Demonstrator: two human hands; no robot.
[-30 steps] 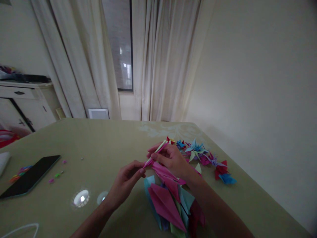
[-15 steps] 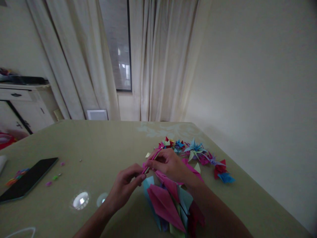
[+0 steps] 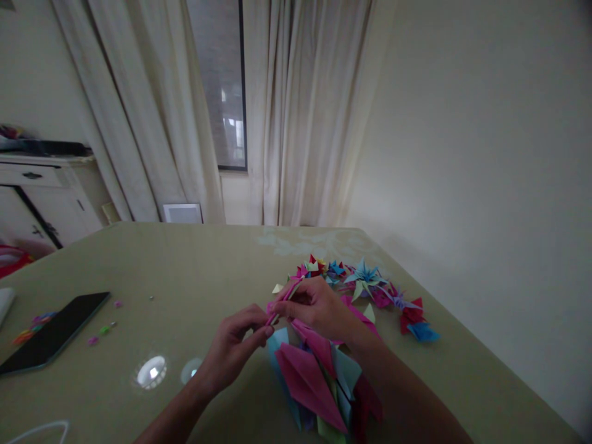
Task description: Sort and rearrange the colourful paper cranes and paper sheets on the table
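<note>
Between both hands is a narrow strip of folded pink paper (image 3: 290, 292), slanting up to the right and showing a pale green edge. My left hand (image 3: 238, 336) pinches its lower end between thumb and fingertips. Farther up, the fingers of my right hand (image 3: 317, 308) are closed on the same strip. Below my right wrist lies a heap of folded paper pieces (image 3: 308, 379) in pink, light blue, green and dark red. Beyond the right hand, folded paper flowers (image 3: 364, 276) in several colours spread along the table.
At left on the green table (image 3: 198, 265) lies a black phone (image 3: 58, 330), with colourful small pieces (image 3: 34, 327) beside it. Small beads (image 3: 104, 330) are scattered to its right. Two round shiny spots (image 3: 151, 372) show nearer me. A white cable (image 3: 44, 427) curves at the lower left.
The hands and the pink paper strip stay nearly in place. The view has shifted very slightly; otherwise nothing visibly differs.
</note>
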